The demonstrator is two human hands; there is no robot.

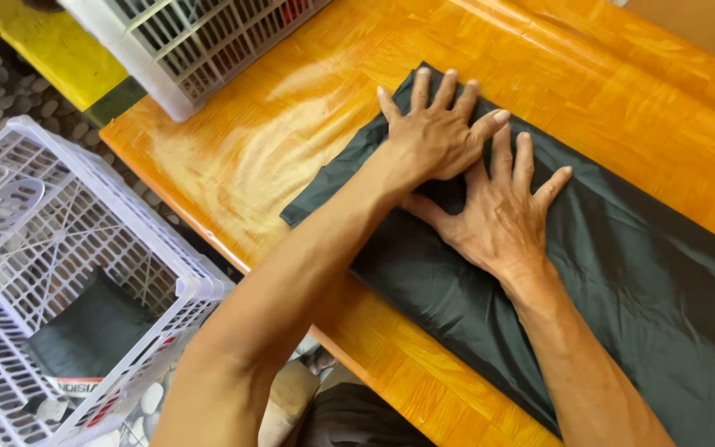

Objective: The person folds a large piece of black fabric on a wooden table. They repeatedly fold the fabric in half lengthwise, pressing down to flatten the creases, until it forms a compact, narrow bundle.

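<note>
Item 1: dark grey-black thin fabric piece (622,273), folded into a long band, lying flat on the glossy orange wooden parquet tabletop (291,124). The band runs from the centre of the view toward 4 o'clock, where it leaves the frame; its near end corner points toward 9 o'clock.

Item 2: left hand (436,136), palm down on the end of the fabric at about 12 o'clock from centre. Fingers spread wide and flat, gripping nothing, fingertips reaching the fabric's far edge.

Item 3: right hand (502,219), palm down on the fabric just toward 4 o'clock from the left hand. Fingers spread wide and flat, gripping nothing; its index finger lies under the left hand's little-finger side, so the two hands overlap and touch.

Item 4: white plastic lattice crate (35,273), on a pebbled floor at 8 o'clock, below the table edge. It holds a dark folded cloth (93,331) at its bottom.

Item 5: second white plastic lattice basket (184,45), at 11 o'clock, resting partly on the tabletop's far corner.

Item 6: yellow surface (51,45), at 10 o'clock, beside the second basket.
</note>
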